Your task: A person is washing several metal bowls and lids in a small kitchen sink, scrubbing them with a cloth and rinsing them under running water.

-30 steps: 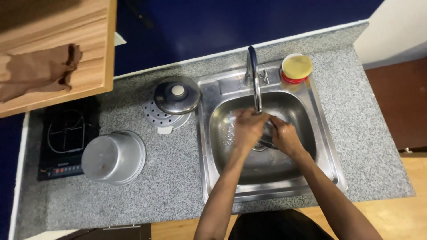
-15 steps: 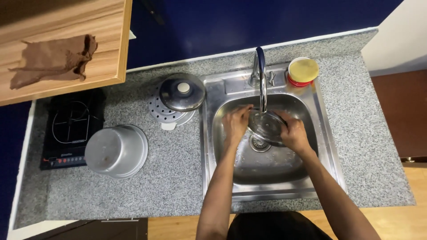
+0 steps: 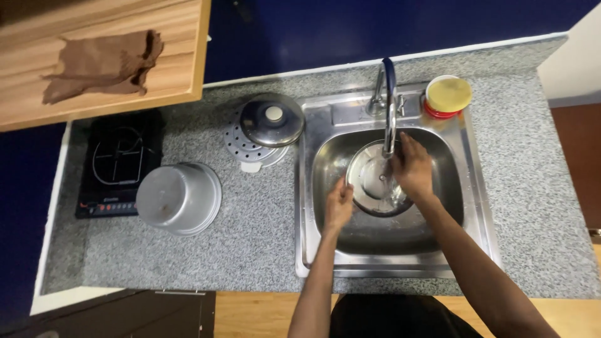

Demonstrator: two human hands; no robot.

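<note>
Under curved chrome tap (image 3: 389, 103), my 2 hands grip round glass lid (image 3: 374, 178): left hand (image 3: 339, 205) at rim, right hand (image 3: 412, 169) rubbing; rinse unfinished, grey metal pot (image 3: 178, 198) waits on desk (image 3: 250, 250).

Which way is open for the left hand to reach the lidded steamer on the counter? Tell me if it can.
Probably yes. The left hand holds the round dish at the sink's left side; the lidded steamer stands just beyond the sink rim, with nothing between.

inverted grey pot (image 3: 179, 198) | lidded steamer (image 3: 266, 128) | black cooktop (image 3: 119, 164) | brown cloth (image 3: 103, 64) | yellow-lidded tub (image 3: 447, 96)
</note>
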